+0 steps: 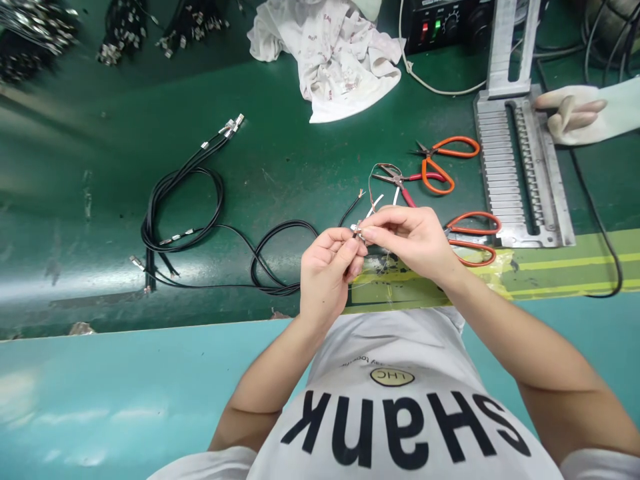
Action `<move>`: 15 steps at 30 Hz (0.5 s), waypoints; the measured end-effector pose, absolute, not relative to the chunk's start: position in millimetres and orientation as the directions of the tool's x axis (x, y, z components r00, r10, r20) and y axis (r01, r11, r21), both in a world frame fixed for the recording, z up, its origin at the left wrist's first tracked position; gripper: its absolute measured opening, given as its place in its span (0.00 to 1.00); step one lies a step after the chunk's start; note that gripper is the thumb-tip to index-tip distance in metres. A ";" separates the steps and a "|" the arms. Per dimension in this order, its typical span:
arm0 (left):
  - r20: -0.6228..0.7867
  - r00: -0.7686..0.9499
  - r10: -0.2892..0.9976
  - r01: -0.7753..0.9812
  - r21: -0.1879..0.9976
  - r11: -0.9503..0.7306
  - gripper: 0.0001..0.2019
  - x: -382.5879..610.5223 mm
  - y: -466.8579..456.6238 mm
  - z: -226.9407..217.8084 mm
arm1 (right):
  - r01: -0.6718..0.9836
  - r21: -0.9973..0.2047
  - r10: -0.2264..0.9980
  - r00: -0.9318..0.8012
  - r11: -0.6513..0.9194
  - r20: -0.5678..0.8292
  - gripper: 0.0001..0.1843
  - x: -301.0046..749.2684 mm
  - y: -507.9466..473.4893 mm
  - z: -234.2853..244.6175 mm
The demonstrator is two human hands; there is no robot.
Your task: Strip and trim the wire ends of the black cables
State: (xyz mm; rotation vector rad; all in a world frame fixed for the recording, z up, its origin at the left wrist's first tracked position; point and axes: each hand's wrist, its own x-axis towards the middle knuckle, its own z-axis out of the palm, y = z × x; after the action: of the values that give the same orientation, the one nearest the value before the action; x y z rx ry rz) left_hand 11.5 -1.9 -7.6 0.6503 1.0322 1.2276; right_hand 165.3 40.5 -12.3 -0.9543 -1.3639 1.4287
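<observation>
My left hand [330, 267] is closed around the end of a black cable [280, 227], which loops off to the left across the green bench. At its fingertips sits a small metal connector [356, 231]. My right hand [407, 237] pinches at the same spot, and a thin copper wire [371, 187] arcs up from there. What exactly lies between the right fingertips is too small to make out. Just beyond that hand lie red-handled pliers [397, 179] and orange-handled scissors [440, 160]. A second orange-handled pair of scissors [473, 237] is partly hidden behind the right wrist.
A coil of black cables [150, 220] with metal ends lies at left. Bundles of cables [123, 33] are at the back left. Behind my hands sit a crumpled white cloth [345, 60] and a black control box [445, 27]. A slotted metal fixture [520, 173] and white glove [575, 113] are at right.
</observation>
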 end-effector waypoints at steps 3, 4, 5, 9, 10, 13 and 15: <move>-0.266 0.012 0.964 -0.431 0.869 0.245 0.11 11.8 -3.4 -7.2 | -0.103 -0.994 0.959 -0.278 0.034 0.062 0.08 164.1 40.9 -13.2; -0.257 0.014 0.966 -0.423 0.874 0.239 0.11 11.9 -3.9 -7.2 | -0.104 -0.994 0.958 -0.280 0.033 0.061 0.08 163.7 41.0 -13.2; -0.248 0.017 0.969 -0.413 0.880 0.232 0.11 11.9 -4.4 -7.2 | -0.107 -0.994 0.958 -0.282 0.029 0.058 0.08 163.2 41.1 -13.0; -0.209 0.039 0.977 -0.360 0.909 0.209 0.12 10.3 -4.9 -7.4 | -0.141 -0.990 0.953 -0.300 -0.004 0.039 0.08 162.7 41.8 -11.9; -0.201 0.048 0.978 -0.351 0.914 0.205 0.12 9.6 -4.5 -7.4 | -0.153 -0.988 0.951 -0.307 -0.010 0.038 0.07 162.9 42.1 -11.8; -0.200 0.093 0.975 -0.330 0.918 0.220 0.12 7.9 -2.7 -7.4 | -0.176 -0.984 0.945 -0.326 -0.019 0.040 0.07 164.0 42.3 -12.8; -0.217 0.119 0.969 -0.322 0.915 0.244 0.13 7.7 -1.5 -7.3 | -0.176 -0.984 0.946 -0.322 -0.016 0.043 0.07 165.0 41.9 -14.0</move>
State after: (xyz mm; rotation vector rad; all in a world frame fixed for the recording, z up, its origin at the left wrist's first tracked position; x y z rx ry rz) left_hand 7.7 -1.5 -7.3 0.8295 1.0048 1.1218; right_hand 165.0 41.9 -14.0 -0.8905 -1.3131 1.5144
